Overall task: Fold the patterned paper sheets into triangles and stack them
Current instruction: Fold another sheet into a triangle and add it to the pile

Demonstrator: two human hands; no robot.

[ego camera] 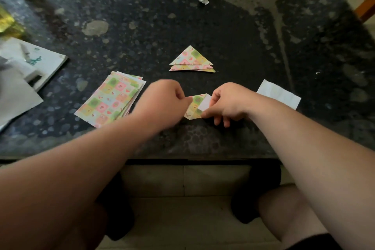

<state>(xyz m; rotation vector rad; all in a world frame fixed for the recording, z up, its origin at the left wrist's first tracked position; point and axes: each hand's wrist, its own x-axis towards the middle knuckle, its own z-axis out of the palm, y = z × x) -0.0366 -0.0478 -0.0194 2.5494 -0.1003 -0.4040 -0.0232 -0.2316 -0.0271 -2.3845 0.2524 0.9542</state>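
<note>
Surface (pixel 223 32) of dark speckled stone fills the frame, with pale floor tiles below its near edge. Left of centre, the pile of flat sheets (pixel 110 99) slants from lower left to upper right. At centre, the left grip (pixel 162 103) and right grip (pixel 229 103) each pinch the part-folded sheet (pixel 195 106), its white flap turned up. Above it, the stacked triangles (pixel 191 60) point to the top of the frame.
</note>
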